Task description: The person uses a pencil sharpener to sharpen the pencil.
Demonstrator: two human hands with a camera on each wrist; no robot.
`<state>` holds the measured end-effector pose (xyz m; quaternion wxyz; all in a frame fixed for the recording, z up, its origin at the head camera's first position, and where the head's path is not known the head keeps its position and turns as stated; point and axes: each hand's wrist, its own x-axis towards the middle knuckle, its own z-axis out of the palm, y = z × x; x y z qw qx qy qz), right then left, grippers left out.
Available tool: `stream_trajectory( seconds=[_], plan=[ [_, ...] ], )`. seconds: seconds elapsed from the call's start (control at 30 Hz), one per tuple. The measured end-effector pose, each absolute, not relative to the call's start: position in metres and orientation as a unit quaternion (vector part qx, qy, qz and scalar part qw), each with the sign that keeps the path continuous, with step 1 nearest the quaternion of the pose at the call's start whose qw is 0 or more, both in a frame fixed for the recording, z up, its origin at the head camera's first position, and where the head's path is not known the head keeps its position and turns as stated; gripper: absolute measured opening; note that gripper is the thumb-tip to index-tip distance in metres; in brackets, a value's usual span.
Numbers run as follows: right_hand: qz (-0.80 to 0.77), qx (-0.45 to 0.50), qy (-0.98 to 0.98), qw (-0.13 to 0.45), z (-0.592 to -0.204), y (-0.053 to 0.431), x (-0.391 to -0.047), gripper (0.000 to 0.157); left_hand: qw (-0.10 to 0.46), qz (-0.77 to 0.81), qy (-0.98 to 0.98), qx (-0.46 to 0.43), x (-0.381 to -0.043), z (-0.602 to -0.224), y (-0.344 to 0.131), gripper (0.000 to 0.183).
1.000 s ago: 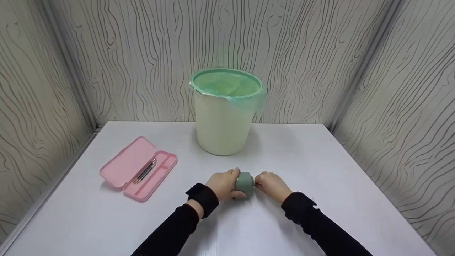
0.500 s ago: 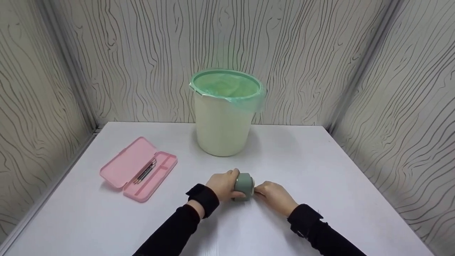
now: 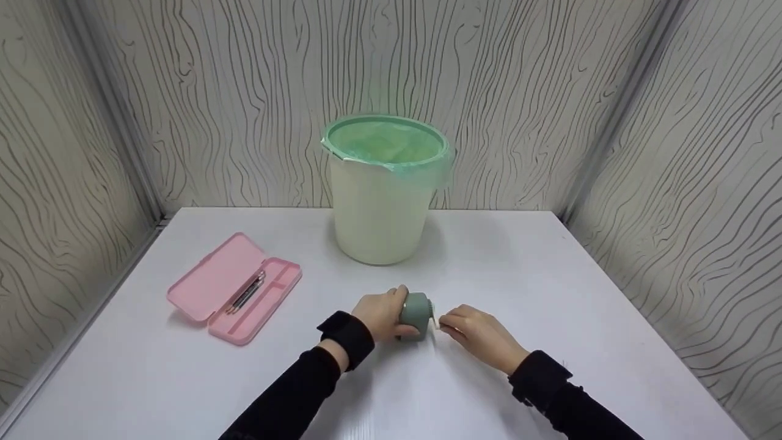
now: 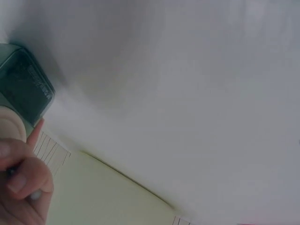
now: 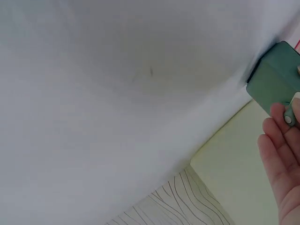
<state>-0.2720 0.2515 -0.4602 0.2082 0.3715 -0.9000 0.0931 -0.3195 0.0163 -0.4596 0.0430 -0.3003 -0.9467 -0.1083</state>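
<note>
A green crank pencil sharpener (image 3: 416,310) lies on its side at the front middle of the white table. My left hand (image 3: 377,315) grips its body from the left. At the right end, the thumb and fingers of my right hand (image 3: 479,335) pinch the small crank handle (image 3: 435,322). The right wrist view shows the green crank knob (image 5: 289,116) at those fingertips. In the left wrist view, the sharpener's dark see-through window (image 4: 26,84) and round cream front (image 4: 10,124) face the camera. Curled fingers (image 4: 33,176) lie right beside that front, with something thin and dark partly hidden between them.
An open pink pencil case (image 3: 253,305) lies at the left, with a few pencils (image 3: 246,293) inside. Behind the hands stands a pale bin (image 3: 379,214) with a green rim and liner. Wood-patterned panels (image 3: 256,110) enclose the table on three sides.
My right hand has shifted down and then slightly right, turning with the crank, whose arm now shows more plainly. My left hand keeps its grip on the pencil sharpener.
</note>
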Motion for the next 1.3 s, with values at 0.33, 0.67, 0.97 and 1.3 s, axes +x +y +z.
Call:
stream_trajectory(
  seconds=[0.33,0.67,0.97,1.3],
  plan=[
    [0.079,0.374,-0.894,0.233,-0.449,0.251,-0.277,0.011,0.027,-0.112,-0.947,-0.3,-0.32,-0.459,0.013,0.071],
    [0.063,0.38,-0.886,0.257,-0.443,0.25,-0.282,0.013,0.04,-0.108,-0.944,-0.31,-0.324,-0.458,0.01,0.071],
    [0.065,0.373,-0.876,0.297,-0.435,0.248,-0.295,0.013,0.056,-0.076,-0.937,-0.336,-0.326,-0.454,0.011,0.07],
    [0.087,0.329,-0.913,0.224,-0.427,0.239,-0.317,0.01,0.047,-0.081,-0.936,-0.34,-0.324,-0.456,0.012,0.066]
  ],
)
